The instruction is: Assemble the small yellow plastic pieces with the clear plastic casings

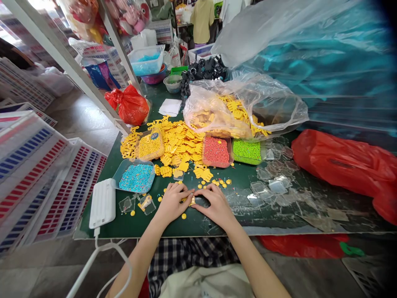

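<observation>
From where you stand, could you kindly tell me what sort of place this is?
It looks like a craft workshop: trays of coloured beads, a heap of yellow pieces, and stacked crates.

Both hands (pixel 194 205) together, fingertips touching

My fingers (pixel 178 193) rest near the front edge of the desk (pixel 128 225), before a heap of pieces (pixel 178 147). To their left lies a power bank (pixel 102 203), with a tray (pixel 135 177) just beyond it. Another tray (pixel 151 144) sits on the heap's left side, and two more (pixel 217 151) (pixel 247 152) stand side by side to its right. Behind those lies a bag (pixel 245 109). Plastic squares (pixel 273 178) are scattered to the right, beside a sack (pixel 344 165). Left of the desk stand stacked bins (pixel 40 178).
</observation>
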{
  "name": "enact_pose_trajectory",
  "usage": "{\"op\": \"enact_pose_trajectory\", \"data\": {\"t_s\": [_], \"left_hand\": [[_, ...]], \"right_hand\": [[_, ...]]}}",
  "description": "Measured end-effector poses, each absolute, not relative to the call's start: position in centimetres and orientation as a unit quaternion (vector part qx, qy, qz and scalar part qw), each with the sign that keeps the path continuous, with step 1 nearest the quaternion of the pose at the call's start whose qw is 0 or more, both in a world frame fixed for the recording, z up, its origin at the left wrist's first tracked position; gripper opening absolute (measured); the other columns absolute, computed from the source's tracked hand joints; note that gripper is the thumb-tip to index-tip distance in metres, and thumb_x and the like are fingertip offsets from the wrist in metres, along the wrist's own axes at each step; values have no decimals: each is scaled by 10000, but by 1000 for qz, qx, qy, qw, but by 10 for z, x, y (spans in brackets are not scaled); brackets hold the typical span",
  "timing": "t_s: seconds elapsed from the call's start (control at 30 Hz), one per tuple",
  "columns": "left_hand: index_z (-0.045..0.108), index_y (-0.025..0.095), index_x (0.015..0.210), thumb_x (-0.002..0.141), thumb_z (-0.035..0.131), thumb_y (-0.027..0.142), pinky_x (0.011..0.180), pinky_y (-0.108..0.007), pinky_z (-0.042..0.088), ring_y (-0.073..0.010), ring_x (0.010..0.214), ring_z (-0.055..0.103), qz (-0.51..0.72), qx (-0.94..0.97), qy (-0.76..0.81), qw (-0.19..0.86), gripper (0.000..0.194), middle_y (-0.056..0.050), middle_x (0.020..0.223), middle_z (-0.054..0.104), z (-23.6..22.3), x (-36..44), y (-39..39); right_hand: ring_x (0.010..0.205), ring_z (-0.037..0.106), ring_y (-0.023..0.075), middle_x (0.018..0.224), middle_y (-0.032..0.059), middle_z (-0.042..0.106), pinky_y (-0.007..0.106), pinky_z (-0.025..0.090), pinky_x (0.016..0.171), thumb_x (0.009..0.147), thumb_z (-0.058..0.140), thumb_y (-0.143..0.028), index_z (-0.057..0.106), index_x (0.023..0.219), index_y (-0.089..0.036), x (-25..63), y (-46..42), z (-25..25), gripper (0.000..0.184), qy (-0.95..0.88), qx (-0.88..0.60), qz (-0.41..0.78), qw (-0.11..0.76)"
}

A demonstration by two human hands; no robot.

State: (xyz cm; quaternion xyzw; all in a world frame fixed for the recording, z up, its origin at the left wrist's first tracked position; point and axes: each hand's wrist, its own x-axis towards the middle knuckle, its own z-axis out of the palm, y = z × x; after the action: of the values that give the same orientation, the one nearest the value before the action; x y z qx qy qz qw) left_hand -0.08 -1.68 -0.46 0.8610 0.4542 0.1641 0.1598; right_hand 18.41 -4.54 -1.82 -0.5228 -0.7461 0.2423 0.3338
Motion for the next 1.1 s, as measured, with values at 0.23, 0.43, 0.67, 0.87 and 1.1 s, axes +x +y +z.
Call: {"op": "enact_pose_trajectory", "data": {"t_s": [0.23, 0.43, 0.67, 0.87, 1.1], "left_hand": [[744, 221, 1011, 985, 438, 368, 725, -350, 402, -191, 791, 571, 222, 820, 502, 161, 340, -41, 816, 646, 2, -11, -12], [755, 253, 938, 952, 520, 398, 743, -344, 402, -188, 806, 583, 232, 813, 510, 156, 276, -33, 829, 671, 4, -17, -9], [764, 269, 921, 912, 607, 336, 773, -356, 386, -186, 820, 602, 204, 830, 494, 160, 171, -12, 843, 698, -2, -5, -8], [753, 266, 879, 916, 594, 378, 739, -359, 411, -190, 788, 615, 243, 826, 489, 140, 198, -7, 834, 714, 4, -10, -9], [736, 236, 872, 936, 528, 408, 786, -386, 438, -215, 852, 629, 316, 755, 574, 36, 278, -41, 899, 689, 41, -76, -5]], "right_hand": [[883, 560, 223, 889, 38, 625, 369, 498, 797, 722, 785, -216, 673, 946, -242, 184, -46, -19, 251, -742, -523, 253, 334], [875, 554, 215, 896, 43, 627, 360, 491, 792, 732, 781, -235, 677, 961, -230, 185, -45, -23, 252, -747, -517, 247, 337], [866, 549, 217, 862, 42, 594, 354, 483, 792, 737, 781, -270, 678, 969, -225, 185, -46, -25, 258, -752, -516, 235, 334], [870, 549, 218, 877, 42, 567, 354, 486, 793, 759, 757, -289, 682, 1000, -250, 185, -46, -23, 256, -747, -528, 242, 325], [897, 558, 228, 919, 50, 571, 368, 488, 827, 776, 731, -307, 682, 1003, -270, 185, -47, -27, 236, -738, -532, 257, 326]]}}
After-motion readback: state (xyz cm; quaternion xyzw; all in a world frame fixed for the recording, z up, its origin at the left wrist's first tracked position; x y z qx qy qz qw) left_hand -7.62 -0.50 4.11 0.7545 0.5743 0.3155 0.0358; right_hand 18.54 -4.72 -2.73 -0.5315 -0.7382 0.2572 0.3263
